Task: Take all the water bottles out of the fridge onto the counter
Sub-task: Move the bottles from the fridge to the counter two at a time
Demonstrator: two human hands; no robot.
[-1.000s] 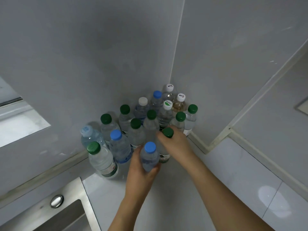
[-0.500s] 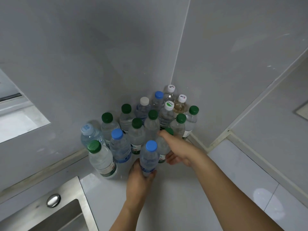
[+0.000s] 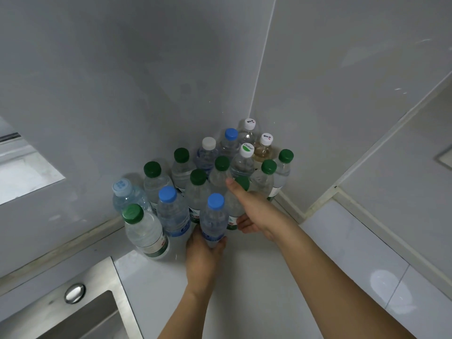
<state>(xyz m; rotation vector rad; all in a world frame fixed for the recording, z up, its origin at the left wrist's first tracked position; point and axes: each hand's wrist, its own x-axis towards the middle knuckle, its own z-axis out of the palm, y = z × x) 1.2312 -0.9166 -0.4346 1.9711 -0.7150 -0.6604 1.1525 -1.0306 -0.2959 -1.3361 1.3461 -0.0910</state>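
Observation:
Several water bottles with green, blue and white caps stand packed in the counter corner [image 3: 234,165]. My left hand [image 3: 203,253] grips a blue-capped bottle [image 3: 213,220] low on its body at the front of the group; the bottle stands upright on the white counter [image 3: 244,285]. My right hand [image 3: 254,211] holds a green-capped bottle [image 3: 233,206] just right of it, thumb up near its mostly hidden cap, fingers curled under at its label. The fridge is not in view.
A steel sink [image 3: 80,311] with a round overflow button lies at the bottom left. Grey walls meet behind the bottles. A raised ledge [image 3: 381,216] runs along the right wall. A pale window sill [image 3: 22,174] is at the left.
Both hands have slid lower on their bottles. My right hand moved off the green cap down to the bottle's side. The two bottles now stand against the group.

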